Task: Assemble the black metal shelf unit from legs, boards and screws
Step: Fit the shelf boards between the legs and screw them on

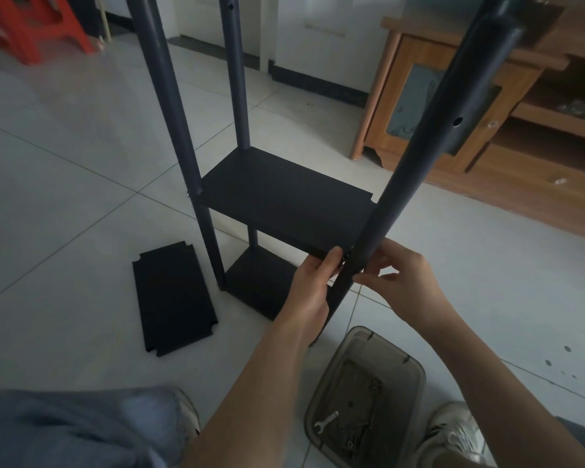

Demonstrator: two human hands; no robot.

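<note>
Nearest, a clear plastic tub point(365, 396) on the tiled floor holds a small wrench point(325, 421) and screws too small to count. Just beyond it, the left hand point(313, 285) pinches the middle board's point(284, 204) front corner; the right hand point(397, 282) curls against the near leg point(429, 136), its fingertips hidden. A spare board point(173, 298) lies flat to the left.

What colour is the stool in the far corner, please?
Red-orange; the stool shows in the head view.
</note>
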